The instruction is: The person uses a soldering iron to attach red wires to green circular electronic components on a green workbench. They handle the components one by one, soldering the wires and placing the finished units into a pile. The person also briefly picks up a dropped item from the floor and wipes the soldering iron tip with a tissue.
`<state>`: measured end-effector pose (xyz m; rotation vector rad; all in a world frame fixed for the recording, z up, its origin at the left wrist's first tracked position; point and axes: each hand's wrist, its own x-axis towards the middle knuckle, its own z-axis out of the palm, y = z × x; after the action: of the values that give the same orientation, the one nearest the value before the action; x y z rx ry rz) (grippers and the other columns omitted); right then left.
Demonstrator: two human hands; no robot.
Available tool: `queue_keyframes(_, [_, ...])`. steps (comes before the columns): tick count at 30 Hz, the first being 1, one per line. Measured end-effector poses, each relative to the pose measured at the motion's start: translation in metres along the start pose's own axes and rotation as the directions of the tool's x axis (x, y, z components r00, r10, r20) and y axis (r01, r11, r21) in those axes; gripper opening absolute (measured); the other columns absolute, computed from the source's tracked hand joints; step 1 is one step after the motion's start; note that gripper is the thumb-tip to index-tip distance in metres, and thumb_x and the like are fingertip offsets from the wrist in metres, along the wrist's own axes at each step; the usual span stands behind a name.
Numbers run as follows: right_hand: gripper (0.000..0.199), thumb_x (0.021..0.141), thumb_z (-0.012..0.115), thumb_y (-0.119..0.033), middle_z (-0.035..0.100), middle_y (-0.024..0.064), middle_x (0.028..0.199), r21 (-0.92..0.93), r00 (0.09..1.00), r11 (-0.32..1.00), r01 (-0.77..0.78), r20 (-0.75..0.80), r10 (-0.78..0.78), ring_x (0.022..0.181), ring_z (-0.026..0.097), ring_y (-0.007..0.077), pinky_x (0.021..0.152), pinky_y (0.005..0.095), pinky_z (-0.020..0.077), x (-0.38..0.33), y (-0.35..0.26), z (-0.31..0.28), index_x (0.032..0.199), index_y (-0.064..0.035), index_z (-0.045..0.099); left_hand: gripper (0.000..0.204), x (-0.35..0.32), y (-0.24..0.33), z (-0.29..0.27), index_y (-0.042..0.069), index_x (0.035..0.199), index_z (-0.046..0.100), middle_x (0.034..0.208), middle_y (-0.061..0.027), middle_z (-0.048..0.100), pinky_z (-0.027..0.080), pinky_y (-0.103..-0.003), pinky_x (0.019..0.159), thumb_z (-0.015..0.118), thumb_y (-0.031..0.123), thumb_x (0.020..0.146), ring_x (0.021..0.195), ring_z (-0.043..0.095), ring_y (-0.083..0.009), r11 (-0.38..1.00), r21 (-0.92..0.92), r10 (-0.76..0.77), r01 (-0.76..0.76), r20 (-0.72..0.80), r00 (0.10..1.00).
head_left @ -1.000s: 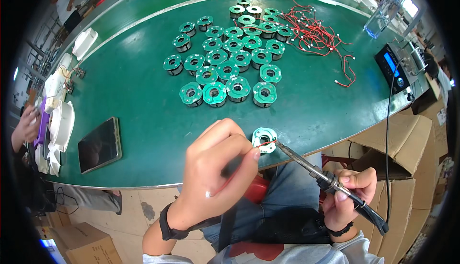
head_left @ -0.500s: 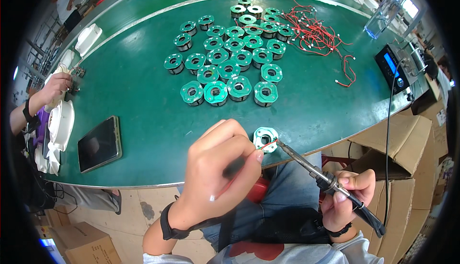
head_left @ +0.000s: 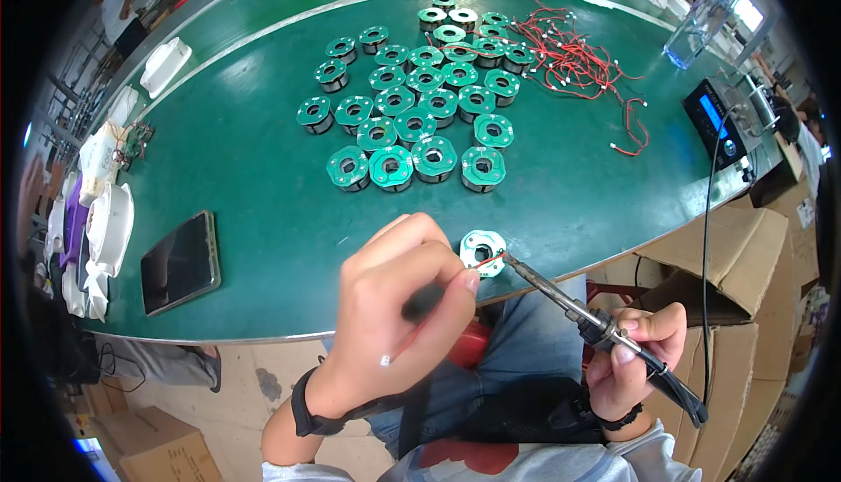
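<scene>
Close to the table's near edge lies a ring-shaped motor stator (head_left: pixel 469 245) with a pale green circuit board on top. My left hand (head_left: pixel 381 294) pinches a thin red wire (head_left: pixel 490 261) between thumb and forefinger, its end lying over the board. The wire's white connector (head_left: pixel 385 360) shows below my palm. In my right hand (head_left: pixel 638 355) is a soldering iron (head_left: pixel 561 301), held like a pen, slanting up and left. Its tip meets the board's right side at the wire end; whether solder is melting there is too small to tell.
Several more stators (head_left: pixel 392 167) stand in a group beyond my hands. A tangle of red wires (head_left: pixel 574 57) lies behind them to the right. The soldering station (head_left: pixel 723 127) sits at the right edge, its black cord (head_left: pixel 708 263) hanging down. A dark tablet (head_left: pixel 181 265) and white housings (head_left: pixel 110 228) are left.
The co-worker's hand at the far left has drawn back from the small wired parts there. My hands, the wire and the iron keep almost the same place; the whole view has shifted slightly.
</scene>
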<state>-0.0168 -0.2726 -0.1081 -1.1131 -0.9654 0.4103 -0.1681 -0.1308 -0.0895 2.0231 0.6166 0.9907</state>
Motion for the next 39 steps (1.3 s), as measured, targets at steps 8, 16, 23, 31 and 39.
queue_keyframes(8, [0.024, 0.070, 0.055, -0.014, 0.047, 0.0058, 0.057, -0.052, 0.988, 0.995, -0.081, -0.135, 0.073, 0.032, 0.037, 0.0042, 0.036, 0.0161, 0.0352, 0.000, -0.007, 0.005, 0.076, -0.0049, 0.034, 0.008, 0.000, 0.002, 0.001, 0.000, 0.060, 0.050, 0.059, -0.0071, 0.044, 0.032, -0.027, 0.047, 0.057, -0.004, 0.063, 0.052, 0.042, -0.0184, 0.999, 0.016, -0.037, 0.037, -0.011, 0.999])
queue_keyframes(16, [0.026, 0.072, 0.058, -0.015, 0.051, 0.0099, 0.067, -0.008, 0.985, 0.995, -0.100, -0.142, 0.098, 0.038, 0.041, 0.0050, 0.036, 0.0168, 0.0343, 0.001, -0.010, -0.006, 0.082, -0.0025, 0.038, 0.028, 0.002, 0.009, -0.007, 0.003, 0.079, 0.049, 0.094, -0.0073, 0.048, 0.033, -0.019, 0.052, 0.066, 0.002, 0.058, 0.058, 0.038, -0.0080, 0.994, 0.066, -0.085, 0.082, 0.046, 0.995])
queue_keyframes(23, [0.025, 0.072, 0.057, -0.014, 0.051, 0.0099, 0.068, 0.023, 0.980, 0.990, -0.140, -0.138, 0.142, 0.038, 0.040, 0.0046, 0.036, 0.0161, 0.0333, 0.002, -0.007, -0.011, 0.082, -0.0032, 0.038, 0.040, 0.008, 0.001, 0.010, 0.003, 0.089, 0.048, 0.081, -0.0046, 0.056, 0.035, -0.018, 0.047, 0.068, 0.000, 0.055, 0.065, 0.047, -0.0070, 0.987, 0.145, -0.070, 0.061, 0.055, 0.996])
queue_keyframes(31, [0.022, 0.071, 0.059, -0.013, 0.046, 0.0050, 0.062, 0.017, 0.984, 0.986, -0.168, -0.063, 0.169, 0.039, 0.041, 0.0055, 0.040, 0.0167, 0.0337, 0.012, -0.007, -0.009, 0.079, -0.0029, 0.041, 0.041, 0.007, 0.003, 0.006, 0.001, 0.093, 0.052, 0.083, -0.0065, 0.053, 0.036, -0.018, 0.051, 0.067, -0.001, 0.056, 0.068, 0.046, -0.0081, 0.992, 0.065, -0.112, 0.109, 0.044, 0.993])
queue_keyframes(39, [0.020, 0.070, 0.062, -0.011, 0.048, -0.0012, 0.051, -0.083, 0.991, 0.988, -0.131, -0.046, 0.127, 0.041, 0.043, 0.0044, 0.057, 0.0204, 0.0352, 0.021, -0.010, -0.013, 0.078, -0.0060, 0.044, 0.031, 0.005, -0.004, 0.006, 0.000, 0.085, 0.056, 0.080, -0.0051, 0.051, 0.036, -0.018, 0.053, 0.066, -0.003, 0.056, 0.065, 0.044, -0.0080, 0.995, 0.056, -0.087, 0.084, 0.043, 0.995])
